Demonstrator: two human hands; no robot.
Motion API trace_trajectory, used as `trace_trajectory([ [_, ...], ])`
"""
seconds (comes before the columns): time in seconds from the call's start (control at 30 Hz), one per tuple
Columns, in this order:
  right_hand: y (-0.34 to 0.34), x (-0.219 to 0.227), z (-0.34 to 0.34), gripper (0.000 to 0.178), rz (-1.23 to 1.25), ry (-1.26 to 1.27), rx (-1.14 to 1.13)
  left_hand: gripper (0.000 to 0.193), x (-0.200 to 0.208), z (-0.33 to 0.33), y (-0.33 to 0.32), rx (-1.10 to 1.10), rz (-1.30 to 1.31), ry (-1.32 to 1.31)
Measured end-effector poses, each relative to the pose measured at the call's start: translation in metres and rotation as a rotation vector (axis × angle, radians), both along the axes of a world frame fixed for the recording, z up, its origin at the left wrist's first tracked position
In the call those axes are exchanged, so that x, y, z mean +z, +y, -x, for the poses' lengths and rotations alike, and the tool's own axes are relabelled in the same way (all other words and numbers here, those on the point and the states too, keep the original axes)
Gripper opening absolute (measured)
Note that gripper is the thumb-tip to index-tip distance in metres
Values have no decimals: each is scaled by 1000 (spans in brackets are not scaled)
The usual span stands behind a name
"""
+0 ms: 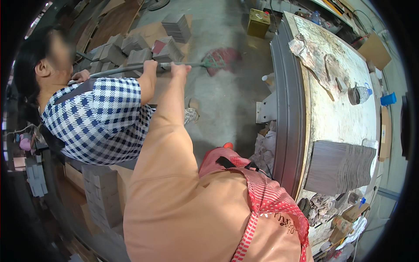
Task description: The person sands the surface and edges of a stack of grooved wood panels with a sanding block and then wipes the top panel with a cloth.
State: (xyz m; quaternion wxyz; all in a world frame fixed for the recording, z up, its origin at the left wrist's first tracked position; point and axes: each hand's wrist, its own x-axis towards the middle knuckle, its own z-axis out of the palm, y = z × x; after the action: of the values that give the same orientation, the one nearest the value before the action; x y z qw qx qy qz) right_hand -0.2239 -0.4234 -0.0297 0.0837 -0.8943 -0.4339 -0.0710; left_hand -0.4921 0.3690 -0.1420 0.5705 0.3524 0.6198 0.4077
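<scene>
My left hand [179, 70] is closed on the grey handle of a broom [192, 65], close above its head. The broom's red and green head [220, 60] is blurred over the grey floor. A co-worker in a blue-and-white checked top [102, 109] stands at my left and holds the same handle. One of the co-worker's hands [149, 66] grips it just left of mine, the other [81, 77] near its far left end. My left arm reaches out in a peach-coloured sleeve. My right hand is out of the picture.
Stacks of grey pieces [139, 50] stand on cardboard beyond the handle. On the right, a long workbench [323, 118] carries a grey stack of sheets [342, 168], crumpled paper [321, 65] and a plastic bottle [360, 93]. A yellowish tin [258, 23] stands at the back.
</scene>
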Motion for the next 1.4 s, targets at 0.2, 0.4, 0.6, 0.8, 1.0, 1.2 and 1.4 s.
trace_trajectory([
  [0.2,-1,0,4,74,-12,-22,-12,71,-95,-64,-152,-713,36,394],
  [0.4,-5,0,9,76,-9,-23,-3,69,-119,-88,-328,-1545,-31,573],
  [0.6,-6,5,16,80,72,85,-111,54,-113,-54,-334,-1777,-9,604],
  [0.8,0,6,15,70,24,23,-67,51,-158,5,-267,-1334,75,855],
  [1.0,14,14,17,71,-29,24,-109,44,-151,3,-239,-1246,10,710],
  [1.2,30,45,19,74,3,173,-163,32,-107,-71,-277,-1111,60,309],
  [1.4,34,77,49,59,-138,197,-206,30,-7,-163,-287,-1301,-239,130],
])
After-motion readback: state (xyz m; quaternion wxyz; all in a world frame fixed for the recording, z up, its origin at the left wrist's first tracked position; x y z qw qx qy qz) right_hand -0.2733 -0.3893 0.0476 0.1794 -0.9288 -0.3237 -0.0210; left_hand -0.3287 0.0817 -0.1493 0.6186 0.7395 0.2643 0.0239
